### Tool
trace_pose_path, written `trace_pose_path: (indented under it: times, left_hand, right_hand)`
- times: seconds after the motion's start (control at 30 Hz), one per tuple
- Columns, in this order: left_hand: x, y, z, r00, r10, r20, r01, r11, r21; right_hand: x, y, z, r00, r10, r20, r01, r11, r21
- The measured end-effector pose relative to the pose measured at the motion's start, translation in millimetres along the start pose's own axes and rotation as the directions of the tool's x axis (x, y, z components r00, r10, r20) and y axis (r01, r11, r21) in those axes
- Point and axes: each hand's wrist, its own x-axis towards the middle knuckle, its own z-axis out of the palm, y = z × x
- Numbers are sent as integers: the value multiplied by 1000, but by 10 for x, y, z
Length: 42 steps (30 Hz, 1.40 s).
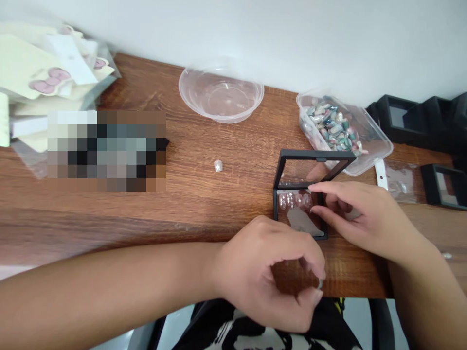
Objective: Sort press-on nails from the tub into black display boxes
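My left hand pinches a small pale press-on nail between thumb and forefinger, just in front of the black display case. The black display case stands open on the table, its framed clear lid raised. Inside, a row of several pinkish press-on nails with silver stars lies on the clear film. My right hand is at the case's right side, thumb and forefinger apart beside the rightmost nail; whether they touch it I cannot tell. A single star nail lies on the table left of the case.
A clear round bowl stands near the wall. Right of it, a clear plastic tub holds many coloured nails. More black cases and a small clear bag lie at right. Bagged cards fill the far left, near a blurred-out patch.
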Motion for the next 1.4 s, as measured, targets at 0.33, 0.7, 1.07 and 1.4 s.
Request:
trace_pose_path:
  times: [0.33,0.7,1.07,1.4]
  left_hand:
    - [-25,-22,17,998,55,42,-58,995,79]
    - [-31,-15,30,998,46,38,-50,994,102]
    - [-55,-35,42,998,48,41,-52,993,102]
    - [-48,-34,14,996,27,87,-35,994,99]
  right_hand:
    - [42,-3,120,1000,17,-25,-18,999,-43]
    - [75,-40,150,1000,7,-17,-6,999,47]
    - [96,-38,196,999,41,4,-41,974,222]
    - [34,-34,23,977,211,43,-192,764,616]
